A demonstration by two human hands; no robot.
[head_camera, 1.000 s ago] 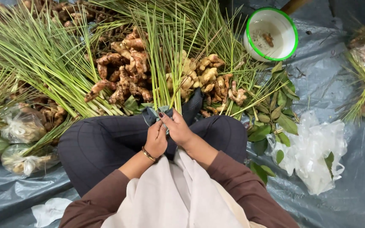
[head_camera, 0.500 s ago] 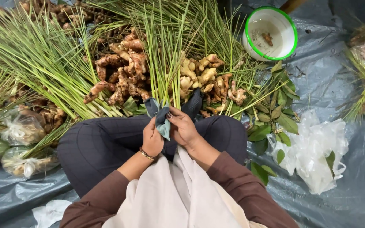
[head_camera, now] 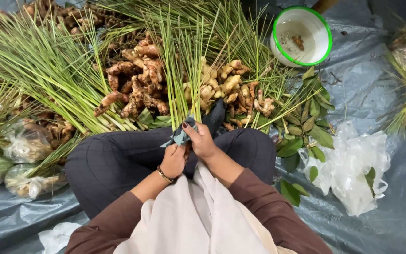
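I sit cross-legged on a grey plastic sheet (head_camera: 377, 226). Both hands meet over my lap. My right hand (head_camera: 202, 140) pinches a small grey-green folded piece (head_camera: 180, 135), apparently leaf or cloth, by its top. My left hand (head_camera: 173, 160), with a bracelet at the wrist, closes around the lower part of the same piece. Just beyond my knees lie lemongrass stalks (head_camera: 48, 70) and heaps of ginger-like roots (head_camera: 137, 80).
A white bowl with a green rim (head_camera: 323, 56) stands at the far right, holding a few root bits. Loose green leaves (head_camera: 306, 127) and clear plastic bags (head_camera: 353, 164) lie at my right. Bagged produce (head_camera: 19, 146) sits at my left.
My hands have lifted slightly. The grey-green piece, hidden between my hands a second ago, now shows above my fingers, pinched by the right hand.
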